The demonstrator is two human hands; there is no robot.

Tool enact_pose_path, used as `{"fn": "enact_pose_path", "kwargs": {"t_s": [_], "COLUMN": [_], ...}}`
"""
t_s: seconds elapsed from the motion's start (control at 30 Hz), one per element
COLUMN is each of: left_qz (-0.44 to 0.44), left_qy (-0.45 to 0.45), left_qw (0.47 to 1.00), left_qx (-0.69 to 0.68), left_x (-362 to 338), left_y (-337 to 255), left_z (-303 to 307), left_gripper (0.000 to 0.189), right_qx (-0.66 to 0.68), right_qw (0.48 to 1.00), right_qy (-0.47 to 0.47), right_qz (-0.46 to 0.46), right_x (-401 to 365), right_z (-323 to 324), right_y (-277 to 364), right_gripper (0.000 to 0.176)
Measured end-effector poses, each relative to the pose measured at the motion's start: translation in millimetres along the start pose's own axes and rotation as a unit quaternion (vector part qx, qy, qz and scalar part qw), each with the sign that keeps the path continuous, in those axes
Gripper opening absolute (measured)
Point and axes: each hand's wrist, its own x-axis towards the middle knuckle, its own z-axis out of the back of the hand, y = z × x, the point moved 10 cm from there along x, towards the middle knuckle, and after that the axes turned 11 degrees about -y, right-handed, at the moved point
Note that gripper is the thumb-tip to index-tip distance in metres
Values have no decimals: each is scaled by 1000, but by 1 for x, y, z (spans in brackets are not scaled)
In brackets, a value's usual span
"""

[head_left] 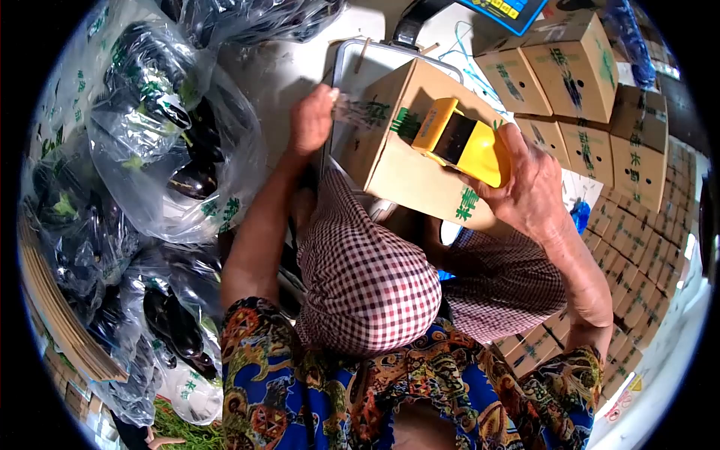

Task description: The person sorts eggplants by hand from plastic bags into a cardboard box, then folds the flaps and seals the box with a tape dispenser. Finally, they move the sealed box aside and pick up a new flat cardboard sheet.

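Observation:
A cardboard box (397,176) with green printing stands tilted in front of my knees, on a metal-rimmed scale platform (339,66). My right hand (529,184) grips a yellow tape dispenser (484,154), which rests against the upper face of the box. Off the box's left side, my left hand (311,120) is closed, slightly blurred by motion. A clear strip of packing tape (356,111) with green print runs from its fingers to the box. The roll inside the dispenser is mostly hidden.
Clear plastic bags of eggplants (196,176) crowd the left side, beside flattened cardboard sheets (64,300). Taped boxes (570,67) are stacked at upper right, with many more boxes (630,262) down the right. A blue-framed display (510,11) stands at the top.

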Motion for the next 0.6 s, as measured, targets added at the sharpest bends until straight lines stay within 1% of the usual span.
{"fn": "enact_pose_path", "kwargs": {"t_s": [0.03, 0.1, 0.17, 0.2, 0.3, 0.33, 0.4, 0.47, 0.5, 0.53, 0.57, 0.6], "left_qz": [-3, -74, -97, 57, 21, -37, 26, 31, 87, 145, 201, 158], "left_qy": [-8, -50, -58, 57, 143, 67, 98, 123, 181, 238, 292, 134], "left_qw": [1000, 995, 991, 994, 980, 988, 988, 987, 970, 943, 908, 976], "left_qx": [9, 40, 73, 67, 135, 134, 115, 94, 139, 183, 224, 73], "left_x": [-4, -13, -25, -23, -24, -35, -30, -29, -26, -20, -22, -11], "left_y": [2, -12, -21, -21, -31, 19, 9, 6, 9, 1, 4, -8], "left_z": [-11, -27, -37, -43, -51, -62, -56, -50, -55, -56, -56, -42], "left_gripper": [13, 15, 19, 28, 33, 35, 37, 42, 43, 44, 45, 45], "right_qx": [-1, -6, -16, -29, -3, -2, -3, -4, -4, 8, 12, 15], "right_qw": [1000, 1000, 1000, 999, 1000, 1000, 999, 999, 999, 998, 999, 999], "right_qy": [2, 7, 13, 18, 4, 11, 24, 19, 16, 21, 10, -1], "right_qz": [3, -3, -16, -14, -22, -25, -34, -43, -46, -62, -50, -41], "right_x": [0, 1, 2, 3, 5, 6, 5, 2, 2, 0, 1, 2], "right_z": [-1, -4, -4, -4, -4, -6, -7, -8, -8, -9, -6, -2], "right_y": [-2, -2, -1, 0, 1, 1, -1, -3, -5, -9, -6, -3], "right_gripper": [56, 56, 57, 59, 58, 58, 57, 56, 56, 56, 56, 56]}}
